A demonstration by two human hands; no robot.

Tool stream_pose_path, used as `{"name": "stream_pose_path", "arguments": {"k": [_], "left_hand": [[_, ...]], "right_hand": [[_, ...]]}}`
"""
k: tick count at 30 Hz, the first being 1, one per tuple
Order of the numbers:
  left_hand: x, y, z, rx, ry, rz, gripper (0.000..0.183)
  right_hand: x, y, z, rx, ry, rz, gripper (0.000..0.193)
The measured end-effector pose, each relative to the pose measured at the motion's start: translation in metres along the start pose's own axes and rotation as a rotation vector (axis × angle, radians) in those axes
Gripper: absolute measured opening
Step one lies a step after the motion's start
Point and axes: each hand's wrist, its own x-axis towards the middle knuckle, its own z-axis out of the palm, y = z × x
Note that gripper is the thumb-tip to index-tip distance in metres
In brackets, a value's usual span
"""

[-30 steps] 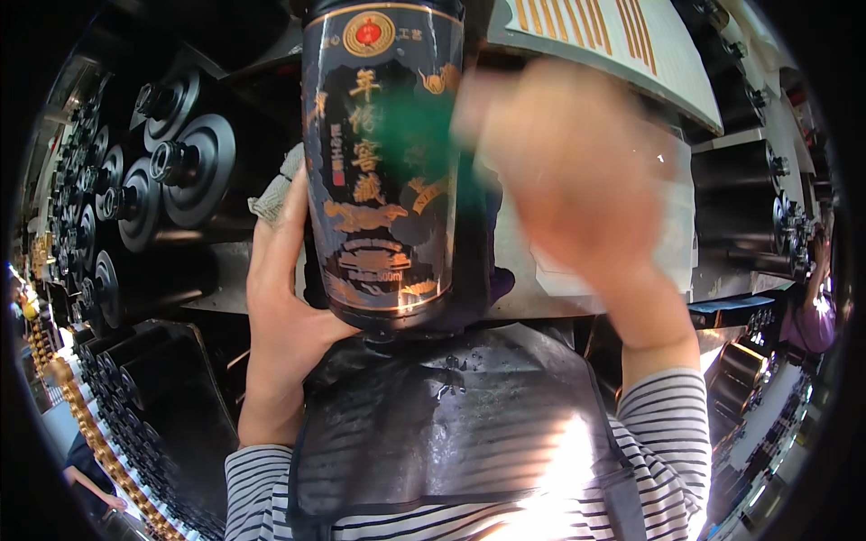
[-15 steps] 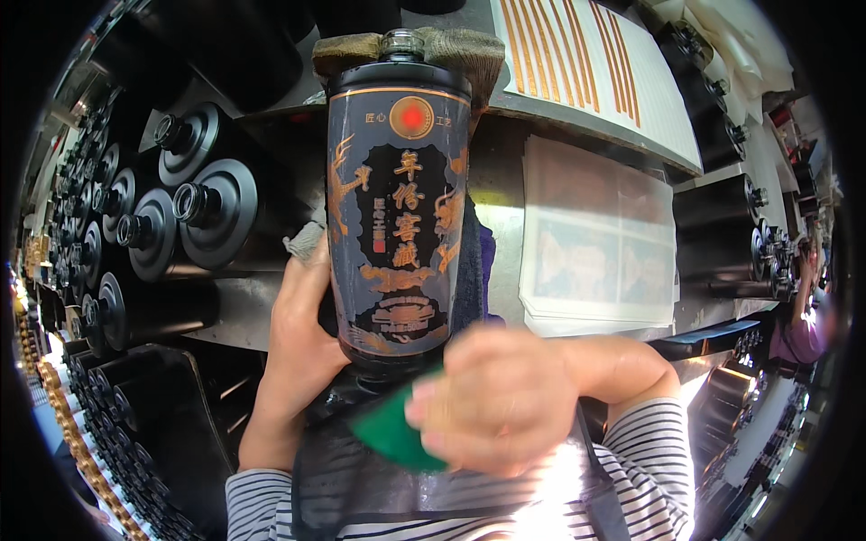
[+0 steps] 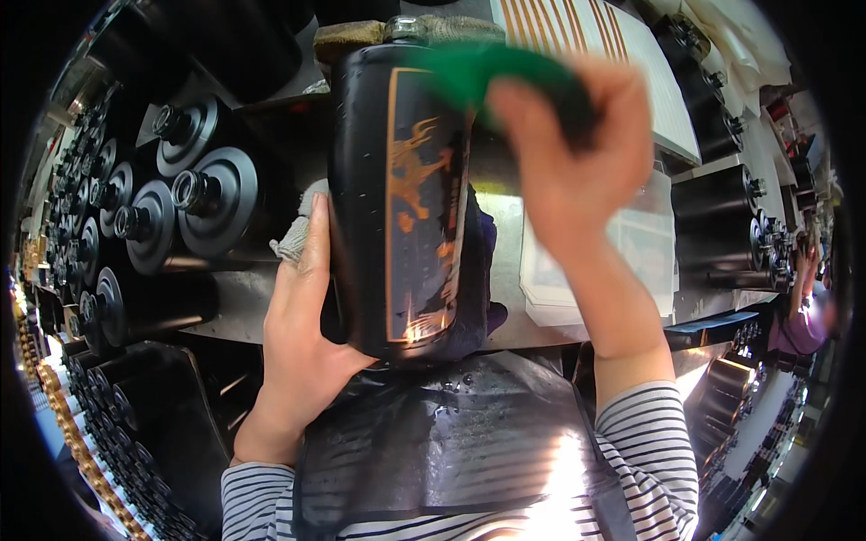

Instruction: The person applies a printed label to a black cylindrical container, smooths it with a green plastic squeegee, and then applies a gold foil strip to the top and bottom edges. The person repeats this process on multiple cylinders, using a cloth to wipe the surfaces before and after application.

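Note:
A large black bottle (image 3: 365, 198) lies in front of me with its clear glass neck (image 3: 405, 29) pointing away. An orange-and-grey picture decal (image 3: 419, 207) with a gold border covers its right side. My left hand (image 3: 307, 307) grips the lower left of the bottle, thumb near its base and fingers along its side; grey fabric covers (image 3: 296, 236) show at the fingertips. My right hand (image 3: 577, 144), blurred by motion, holds a flat green scraper (image 3: 487, 77) over the upper right of the bottle. Whether the scraper touches the surface I cannot tell.
Black bottles (image 3: 221, 194) crowd the left, and more (image 3: 722, 216) stand on the right. A stack of translucent decal sheets (image 3: 595, 288) lies right of the bottle. Farther back is a white sheet with gold strips (image 3: 663, 108). Cloth-wrapped supports (image 3: 347, 38) flank the bottle's neck.
The bottle has rolled to the right, turning its lettered front away and showing the decal's left border. My right hand has carried the scraper from below the base to the bottle's upper end.

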Motion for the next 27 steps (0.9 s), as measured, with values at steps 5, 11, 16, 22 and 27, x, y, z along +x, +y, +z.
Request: {"name": "stream_pose_path", "arguments": {"k": [5,11,16,22,27], "left_hand": [[-0.011,-0.008,-0.003,-0.023,0.004,-0.061,0.104],[-0.02,-0.023,-0.016,-0.399,0.097,-0.067,0.119],[-0.018,-0.029,-0.016,-0.478,0.245,0.06,0.064],[-0.007,-0.04,-0.04,-0.206,0.722,0.292,0.036],[0.044,-0.042,-0.045,0.337,0.559,0.218,0.04]], "right_hand": [[-0.057,-0.03,-0.002,0.102,-0.165,-0.467,0.012],[0.011,-0.02,0.003,0.07,-0.569,0.09,0.019],[-0.039,-0.06,0.027,-0.054,-0.128,-0.408,0.012],[-0.03,-0.086,-0.003,-0.343,-0.351,-0.429,0.007],[-0.056,-0.11,-0.018,0.177,-0.576,-0.104,0.017]]}}
